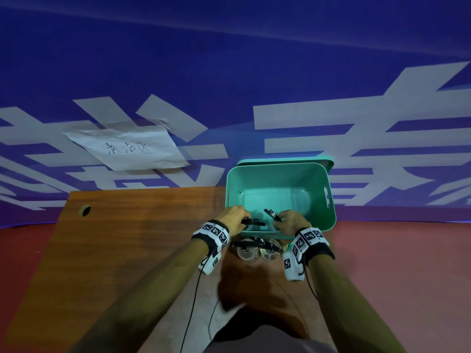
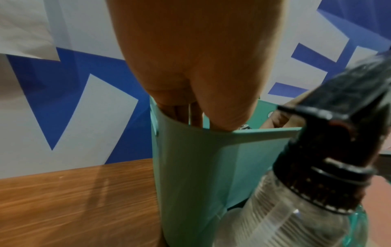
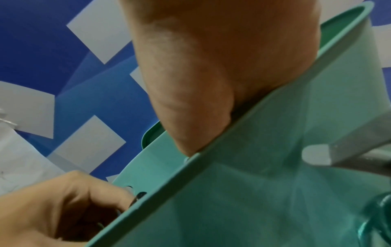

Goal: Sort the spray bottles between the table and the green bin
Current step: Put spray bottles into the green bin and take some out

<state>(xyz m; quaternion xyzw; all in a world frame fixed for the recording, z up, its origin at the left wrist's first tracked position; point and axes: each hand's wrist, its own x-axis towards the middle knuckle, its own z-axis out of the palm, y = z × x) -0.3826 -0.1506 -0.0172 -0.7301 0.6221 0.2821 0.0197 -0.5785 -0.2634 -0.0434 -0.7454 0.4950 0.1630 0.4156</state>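
Nearest you, your two forearms run up from the bottom of the head view to the wrist bands, over the wooden table. Your left hand reaches over the near wall of the green bin, fingers curled round a bottle whose black trigger head shows just inside the rim. Between your wrists, two clear spray bottles stand on the table, touching or nearly touching each other, hard against the bin's near wall. Your right hand also reaches into the bin, closed on a second bottle with its black trigger head tilted up and leftward. Judged from the clear, ribbed plastic and the little liquid visible, these bottles should be light, fairly stiff, and smooth enough to slip; take hold at the neck under the trigger, where the collar gives a stop, rather than on the body. The lever itself looks the weakest part to pull on. The head view alone shows both hands and all four bottles together. The left wrist view adds the ribbed shoulder and threaded collar of a table bottle at close range, but hides what your fingers grip below the rim. The right wrist view shows mainly the bin's outer wall, with the fingertips hidden.
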